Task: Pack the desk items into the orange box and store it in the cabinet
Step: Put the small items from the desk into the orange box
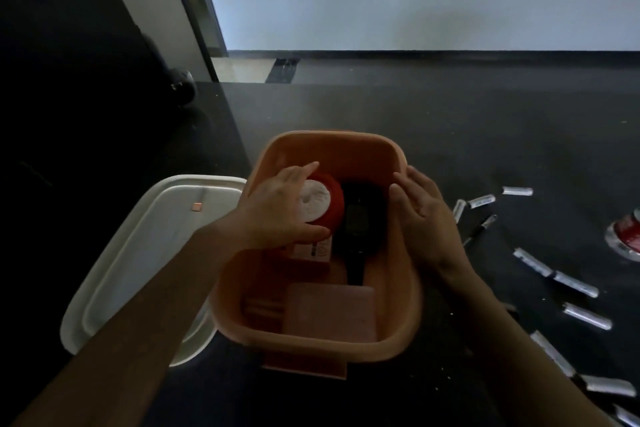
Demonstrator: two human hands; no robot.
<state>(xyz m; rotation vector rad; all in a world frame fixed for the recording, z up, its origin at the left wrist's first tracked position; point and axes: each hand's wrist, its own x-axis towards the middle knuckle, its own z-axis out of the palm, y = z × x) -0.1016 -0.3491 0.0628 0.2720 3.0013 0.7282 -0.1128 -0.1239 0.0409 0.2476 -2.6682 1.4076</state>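
Presently: packing under way, with several desk items not yet boxed.

The orange box (322, 246) stands on the dark desk (450, 121), its white lid (145, 253) just beside it. A red-rimmed canister (322, 201) is clasped from above by the left hand (277, 208) inside the box; the right hand (422, 211) is held open and empty at the far wall. The canister is wedged beside a black device (356, 218) and may tip. Silver markers (571, 282) lie loose nearby and could roll.

no legible text, labels too blurred
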